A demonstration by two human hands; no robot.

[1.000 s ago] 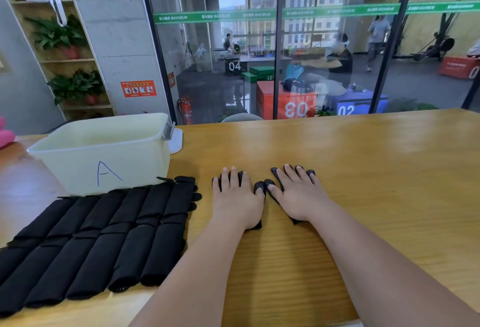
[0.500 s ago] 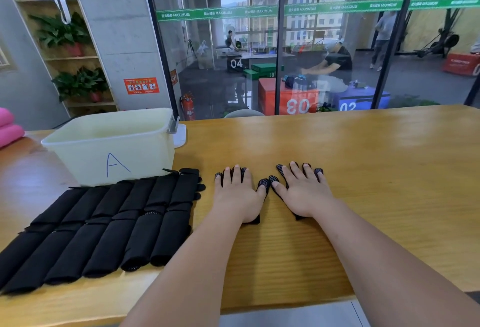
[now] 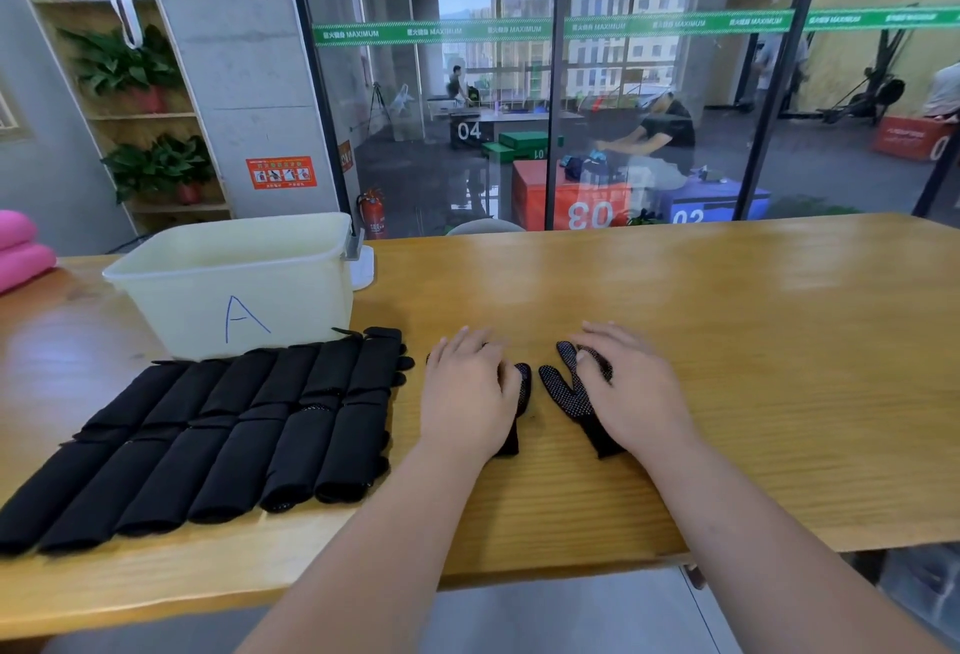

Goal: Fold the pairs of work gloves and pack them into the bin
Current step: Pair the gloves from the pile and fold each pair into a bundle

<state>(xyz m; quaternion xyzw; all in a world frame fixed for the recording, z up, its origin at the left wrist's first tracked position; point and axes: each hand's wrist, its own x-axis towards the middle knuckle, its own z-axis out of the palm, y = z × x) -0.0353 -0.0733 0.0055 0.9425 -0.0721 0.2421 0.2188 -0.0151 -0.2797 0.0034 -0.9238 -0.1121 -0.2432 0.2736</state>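
Two black dotted work gloves lie palm-up side by side on the wooden table (image 3: 727, 341). My left hand (image 3: 467, 388) rests on the left glove (image 3: 522, 386) and covers most of it. My right hand (image 3: 631, 388) lies on the right glove (image 3: 566, 396), its fingers slightly bent over the glove's fingers and its thumb on the glove. The gloves' cuffs stick out toward me. The pale plastic bin (image 3: 171, 305), marked "A", stands at the back left. Several folded black glove bundles (image 3: 234, 430) lie in two rows in front of it.
A white object (image 3: 363, 266) lies behind the bin's right corner. Pink rolls (image 3: 21, 251) sit at the far left edge. A glass wall runs behind the table; the table's front edge is close to me.
Both hands have slid forward over the gloves, so the glove fingertips no longer show beyond my fingers. The view has shifted slightly.
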